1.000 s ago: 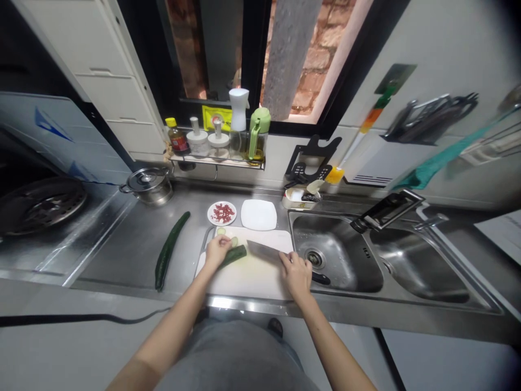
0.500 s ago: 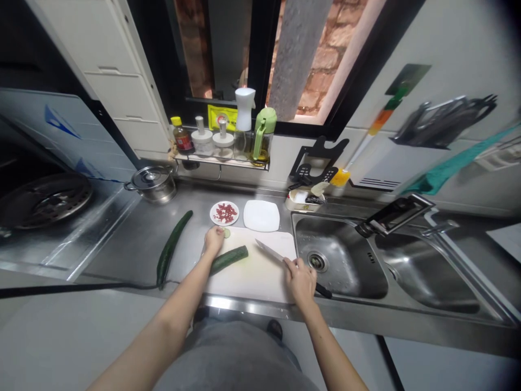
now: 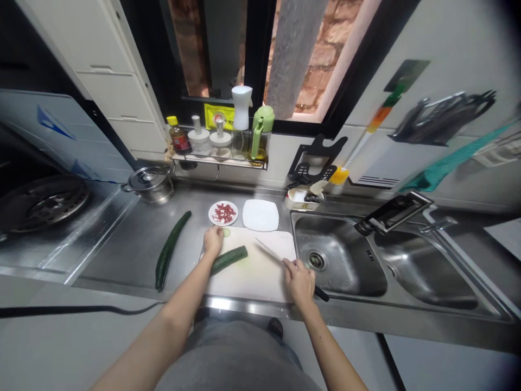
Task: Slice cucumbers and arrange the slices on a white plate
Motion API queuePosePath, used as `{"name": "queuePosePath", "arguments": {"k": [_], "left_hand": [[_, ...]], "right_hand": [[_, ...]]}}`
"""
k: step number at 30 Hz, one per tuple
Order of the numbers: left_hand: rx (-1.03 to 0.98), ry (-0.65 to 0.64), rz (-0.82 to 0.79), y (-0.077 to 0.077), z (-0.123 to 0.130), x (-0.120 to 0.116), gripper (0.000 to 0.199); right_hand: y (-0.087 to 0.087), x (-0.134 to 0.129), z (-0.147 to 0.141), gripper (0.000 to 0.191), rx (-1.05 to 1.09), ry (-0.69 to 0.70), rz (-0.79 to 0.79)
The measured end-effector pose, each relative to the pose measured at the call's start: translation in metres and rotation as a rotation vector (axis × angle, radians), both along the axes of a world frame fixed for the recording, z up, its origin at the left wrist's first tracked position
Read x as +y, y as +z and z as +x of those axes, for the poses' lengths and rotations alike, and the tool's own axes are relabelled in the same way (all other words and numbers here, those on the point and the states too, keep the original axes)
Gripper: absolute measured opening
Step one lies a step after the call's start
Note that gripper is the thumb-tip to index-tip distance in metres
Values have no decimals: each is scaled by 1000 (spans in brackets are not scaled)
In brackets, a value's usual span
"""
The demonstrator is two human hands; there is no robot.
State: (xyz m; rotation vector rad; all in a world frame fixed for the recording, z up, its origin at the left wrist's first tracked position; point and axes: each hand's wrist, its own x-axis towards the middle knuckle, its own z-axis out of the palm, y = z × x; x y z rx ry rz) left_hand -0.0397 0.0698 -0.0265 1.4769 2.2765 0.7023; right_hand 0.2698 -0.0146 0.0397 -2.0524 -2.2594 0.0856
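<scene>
On the white cutting board (image 3: pixel 260 282) lies a cut cucumber (image 3: pixel 230 259), its cut end facing right. My left hand (image 3: pixel 213 242) is at the board's upper left corner, fingers curled together against a pale cucumber slice (image 3: pixel 226 232). The forearm covers part of the cut cucumber's left end. In my right hand (image 3: pixel 300 279) is a kitchen knife (image 3: pixel 268 248), its black handle sticking out behind the fist. The blade points up and left above the board, apart from the cucumber. A whole cucumber (image 3: pixel 173 250) rests on the steel counter to the left.
Behind the board stand a small plate of chopped red pieces (image 3: pixel 223 213) and a white square plate (image 3: pixel 260 215). A double sink (image 3: pixel 342 260) is on the right. A lidded pot (image 3: pixel 150 184) stands at the back left, beside a rack (image 3: pixel 220 159) of seasoning bottles.
The view has shifted very slightly. Both hands, the knife and the cucumbers keep nearly the same places.
</scene>
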Motion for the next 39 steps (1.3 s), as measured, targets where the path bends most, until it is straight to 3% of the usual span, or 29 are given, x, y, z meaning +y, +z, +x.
{"name": "queuePosePath", "arguments": {"k": [4, 17, 23, 29, 35, 39], "left_hand": [[117, -125, 2, 1, 0, -5, 26], [236, -227, -100, 8, 2, -7, 29], [222, -176, -125, 19, 6, -9, 28], [97, -14, 4, 30, 14, -27, 31], [73, -335, 216, 34, 40, -77, 24], [71, -414, 237, 34, 49, -96, 22]], "right_hand": [[-3, -1, 1, 29, 34, -19, -10], [-10, -3, 0, 33, 88, -15, -12], [-11, -4, -3, 35, 196, -35, -28], [-15, 1, -9, 39, 574, -95, -42], [-20, 2, -16, 48, 870, -283, 19], [-13, 2, -21, 49, 867, -328, 23]]}}
